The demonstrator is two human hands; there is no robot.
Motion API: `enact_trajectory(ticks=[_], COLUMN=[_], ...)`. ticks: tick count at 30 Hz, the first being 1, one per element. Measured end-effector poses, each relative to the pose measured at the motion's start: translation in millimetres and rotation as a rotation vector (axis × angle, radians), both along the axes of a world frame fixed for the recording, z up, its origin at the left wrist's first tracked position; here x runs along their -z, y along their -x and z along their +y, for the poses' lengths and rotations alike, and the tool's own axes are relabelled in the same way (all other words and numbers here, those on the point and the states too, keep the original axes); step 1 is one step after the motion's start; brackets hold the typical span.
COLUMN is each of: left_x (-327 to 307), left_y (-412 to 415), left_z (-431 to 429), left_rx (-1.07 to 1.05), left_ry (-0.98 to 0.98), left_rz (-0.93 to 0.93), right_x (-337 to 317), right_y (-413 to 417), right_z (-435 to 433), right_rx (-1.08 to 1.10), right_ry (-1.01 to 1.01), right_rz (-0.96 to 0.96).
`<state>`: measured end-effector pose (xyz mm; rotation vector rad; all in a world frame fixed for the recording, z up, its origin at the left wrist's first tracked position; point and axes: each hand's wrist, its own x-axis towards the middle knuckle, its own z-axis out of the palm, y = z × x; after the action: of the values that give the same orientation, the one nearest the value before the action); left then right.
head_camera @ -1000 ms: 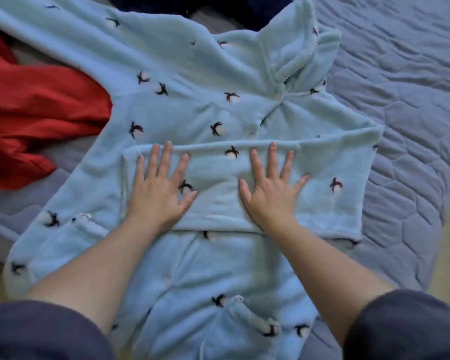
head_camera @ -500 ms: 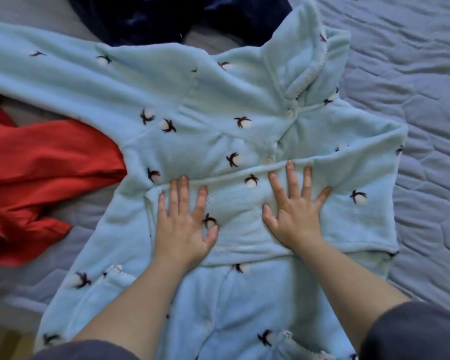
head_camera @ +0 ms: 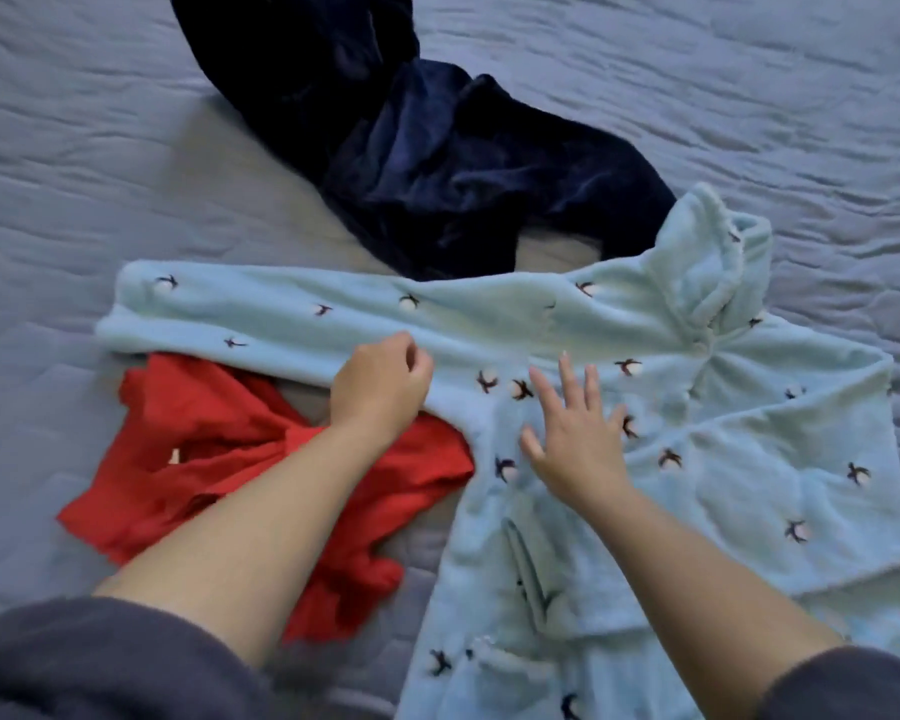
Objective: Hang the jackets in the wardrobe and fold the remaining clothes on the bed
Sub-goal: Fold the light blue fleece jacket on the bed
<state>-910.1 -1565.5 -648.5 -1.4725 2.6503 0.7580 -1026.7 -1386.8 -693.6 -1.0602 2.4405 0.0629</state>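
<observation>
The light blue fleece garment [head_camera: 707,366] is laid flat on the bed [head_camera: 74,148], collar to the upper right. Its one sleeve [head_camera: 281,314] is stretched out to the left; the other sleeve [head_camera: 801,459] is seen folded across the front. The left hand [head_camera: 380,392] is placed on the stretched sleeve with fingers curled; whether cloth is pinched cannot be told. The right hand [head_camera: 575,439] is laid flat on the chest, fingers [head_camera: 567,376] spread. A red garment [head_camera: 204,459] is crumpled under the left forearm; a navy garment [head_camera: 437,163] is heaped above.
</observation>
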Motion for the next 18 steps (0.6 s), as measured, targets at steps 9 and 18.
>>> enact_trajectory(ticks=[9, 18], left_x=[58, 46], left_y=[-184, -182], left_z=[-238, -267], left_rx=[-0.914, -0.882], left_ry=[-0.107, -0.674], left_rz=[0.046, 0.383], right_x=[77, 60], right_y=[-103, -97], right_z=[-192, -206], right_rx=[-0.087, -0.025], right_ry=[0.032, -0.135], right_rz=[0.016, -0.178])
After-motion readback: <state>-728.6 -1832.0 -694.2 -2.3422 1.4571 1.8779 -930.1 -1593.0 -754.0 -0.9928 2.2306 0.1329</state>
